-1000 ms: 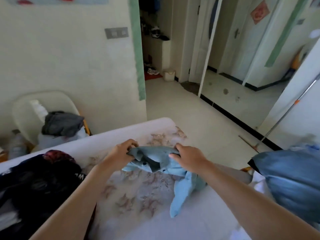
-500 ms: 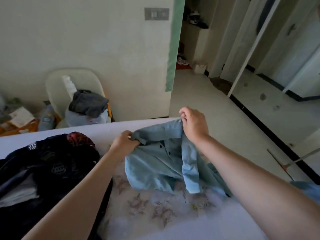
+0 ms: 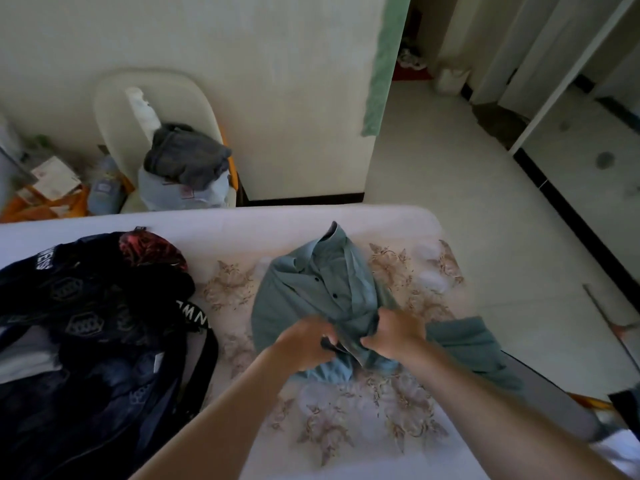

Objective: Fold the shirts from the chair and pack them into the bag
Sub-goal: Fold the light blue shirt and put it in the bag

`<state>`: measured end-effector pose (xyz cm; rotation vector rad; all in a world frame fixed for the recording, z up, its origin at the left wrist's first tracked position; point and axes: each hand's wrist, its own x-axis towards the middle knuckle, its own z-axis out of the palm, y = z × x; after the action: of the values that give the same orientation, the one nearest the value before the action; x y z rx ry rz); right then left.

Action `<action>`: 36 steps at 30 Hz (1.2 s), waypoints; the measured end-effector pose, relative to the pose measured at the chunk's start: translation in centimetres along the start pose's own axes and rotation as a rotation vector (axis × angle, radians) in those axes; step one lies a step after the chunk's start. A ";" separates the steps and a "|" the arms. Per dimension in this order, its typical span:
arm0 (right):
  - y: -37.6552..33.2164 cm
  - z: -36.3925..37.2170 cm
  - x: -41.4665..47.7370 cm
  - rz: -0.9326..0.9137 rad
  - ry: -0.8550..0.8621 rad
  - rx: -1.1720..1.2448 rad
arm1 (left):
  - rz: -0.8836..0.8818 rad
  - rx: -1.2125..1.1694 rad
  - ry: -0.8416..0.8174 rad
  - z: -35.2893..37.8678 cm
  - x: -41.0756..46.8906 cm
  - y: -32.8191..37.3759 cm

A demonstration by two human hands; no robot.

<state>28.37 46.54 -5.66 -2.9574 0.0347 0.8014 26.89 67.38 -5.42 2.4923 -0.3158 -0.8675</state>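
Blue-green cloth is pinched in the curled fingers (image 3: 327,337) of the left hand (image 3: 304,344) and of the right hand (image 3: 394,336). The two hands are held close together at the near edge of the shirt (image 3: 311,289). The left hand is blurred, so the exact lie of its fingers cannot be told. The shirt is laid on the bed (image 3: 346,220) with its collar turned toward the far edge, and dark buttons are seen down its front. One sleeve (image 3: 474,348) is spread out to the right, beside the right forearm. A floral sheet is seen beneath the shirt. A dark bag (image 3: 86,323) with pale lettering is seen to the left on the bed, near the shirt but apart from it. Beyond the bed, against the wall, a pale chair (image 3: 114,109) is loaded with a grey garment (image 3: 187,157) on top of a light-blue garment (image 3: 166,192).
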 end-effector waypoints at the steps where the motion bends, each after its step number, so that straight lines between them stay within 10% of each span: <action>1: -0.1 -0.1 0.1 -0.024 0.012 -0.006 | -0.007 0.037 -0.024 0.9 0.3 -0.3; 6: 0.0 -0.5 2.7 -0.009 0.084 0.321 | -0.024 0.171 0.013 3.5 0.6 -1.2; 11: 1.3 -7.6 6.4 0.271 0.638 1.076 | -0.023 0.139 0.070 3.9 0.7 -1.2; 13: 2.0 -8.7 6.6 0.195 0.610 1.185 | -0.035 0.056 0.079 3.8 0.6 -1.3; 20: 1.3 0.7 1.1 -0.298 0.340 0.381 | -0.007 0.140 0.227 0.1 -0.6 -2.4; 26: 2.3 5.1 -0.3 -0.267 0.310 -0.035 | -0.581 0.536 0.292 -5.1 -1.9 -8.2; 32: 2.3 5.6 -1.7 -0.140 0.333 -0.032 | -0.071 0.402 0.258 0.8 -1.0 -4.5; 36: 2.8 5.9 -2.6 0.066 0.267 0.005 | -0.027 0.284 0.296 4.1 -0.1 -4.0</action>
<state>23.05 44.24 -9.64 -3.0494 0.1502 0.4068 24.49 69.34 -10.21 2.8454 -0.3219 -0.4773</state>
